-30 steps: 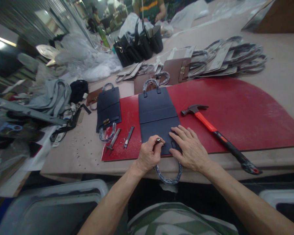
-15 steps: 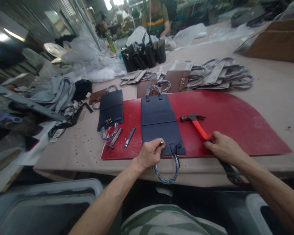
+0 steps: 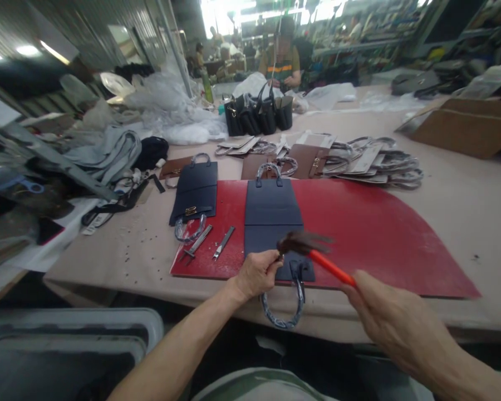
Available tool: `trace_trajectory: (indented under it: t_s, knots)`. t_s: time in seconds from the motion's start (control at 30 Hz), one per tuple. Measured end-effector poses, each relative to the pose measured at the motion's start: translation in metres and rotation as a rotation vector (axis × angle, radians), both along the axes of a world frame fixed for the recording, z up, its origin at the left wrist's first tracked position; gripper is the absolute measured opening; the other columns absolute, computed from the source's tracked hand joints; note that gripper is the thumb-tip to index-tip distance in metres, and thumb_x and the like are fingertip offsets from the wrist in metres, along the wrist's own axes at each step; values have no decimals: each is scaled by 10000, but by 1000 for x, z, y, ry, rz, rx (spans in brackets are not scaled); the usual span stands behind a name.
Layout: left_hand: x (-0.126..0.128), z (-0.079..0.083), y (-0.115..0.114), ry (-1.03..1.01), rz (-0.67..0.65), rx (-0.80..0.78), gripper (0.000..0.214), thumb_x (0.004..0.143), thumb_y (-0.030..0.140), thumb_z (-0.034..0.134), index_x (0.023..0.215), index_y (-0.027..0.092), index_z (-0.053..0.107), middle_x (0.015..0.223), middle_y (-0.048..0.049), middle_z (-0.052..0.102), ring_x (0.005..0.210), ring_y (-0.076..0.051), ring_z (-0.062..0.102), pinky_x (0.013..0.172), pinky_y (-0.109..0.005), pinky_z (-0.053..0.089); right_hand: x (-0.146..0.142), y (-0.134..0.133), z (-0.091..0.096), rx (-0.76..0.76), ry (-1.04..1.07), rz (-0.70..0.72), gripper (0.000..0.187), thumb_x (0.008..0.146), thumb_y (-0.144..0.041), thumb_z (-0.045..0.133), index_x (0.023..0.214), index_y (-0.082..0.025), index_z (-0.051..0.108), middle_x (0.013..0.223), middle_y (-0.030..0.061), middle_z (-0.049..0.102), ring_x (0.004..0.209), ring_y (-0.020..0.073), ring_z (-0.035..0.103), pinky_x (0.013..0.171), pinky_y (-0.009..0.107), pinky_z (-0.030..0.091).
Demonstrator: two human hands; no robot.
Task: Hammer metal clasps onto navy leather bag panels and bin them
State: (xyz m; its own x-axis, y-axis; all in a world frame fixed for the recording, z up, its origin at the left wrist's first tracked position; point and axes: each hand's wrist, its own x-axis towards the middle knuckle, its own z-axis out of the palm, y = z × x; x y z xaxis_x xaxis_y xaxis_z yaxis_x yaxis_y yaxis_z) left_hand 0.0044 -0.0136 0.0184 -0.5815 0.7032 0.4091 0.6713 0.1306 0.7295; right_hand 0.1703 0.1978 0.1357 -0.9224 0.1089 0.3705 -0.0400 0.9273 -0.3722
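My left hand (image 3: 256, 273) is closed in a pinch on a metal punch, of which only a small shiny end (image 3: 281, 257) shows. It stands over the lower part of a dark blue leather bag panel (image 3: 272, 206). My right hand (image 3: 384, 306) grips the red-handled claw hammer (image 3: 332, 267). The hammer's head, slightly blurred, is right above the punch; whether they touch I cannot tell. A wrapped handle (image 3: 283, 322) on the panel hangs over the table's front edge, near my left hand. Beneath the panel lies a red board (image 3: 359, 234).
To the left lie a second blue bag panel (image 3: 196, 186), calipers (image 3: 198, 242) and a forked metal tool (image 3: 224, 244). Brown panels (image 3: 304, 159) and wrapped handles (image 3: 371, 161) are piled behind the board. Black bags (image 3: 256, 114) stand farther back, before a seated person (image 3: 281, 64).
My right hand has lifted the hammer off the red board and brought it left over the punch. My left hand keeps its pinch on the panel. The camera view has tilted up slightly.
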Motion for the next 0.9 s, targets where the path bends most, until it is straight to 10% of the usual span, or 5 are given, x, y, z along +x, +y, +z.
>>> trace_trajectory:
  t_s: [0.57, 0.7, 0.9]
  knots:
    - [1, -1, 0, 8, -4, -27, 154, 945, 173, 487, 930, 196, 638, 836, -61, 691, 765, -182, 678, 743, -281, 532, 4, -15, 17, 63, 196, -67, 288, 1051, -368, 370, 781, -271, 364, 515, -61, 414, 370, 126, 376, 443, 294, 222]
    - [1, -1, 1, 1, 9, -39, 141, 915, 164, 510, 924, 205, 645, 796, -50, 684, 732, -179, 672, 716, -276, 536, 4, -1, -2, 130, -31, 71, 338, 1019, -464, 359, 766, -258, 446, 508, -24, 484, 363, 148, 392, 451, 319, 157]
    - [3, 7, 2, 18, 22, -20, 134, 931, 180, 507, 929, 211, 638, 860, -68, 703, 812, -200, 698, 770, -296, 557, -14, 59, -48, -267, -403, -173, 459, 981, -574, 290, 706, -246, 454, 533, -5, 493, 468, 176, 505, 494, 290, 369]
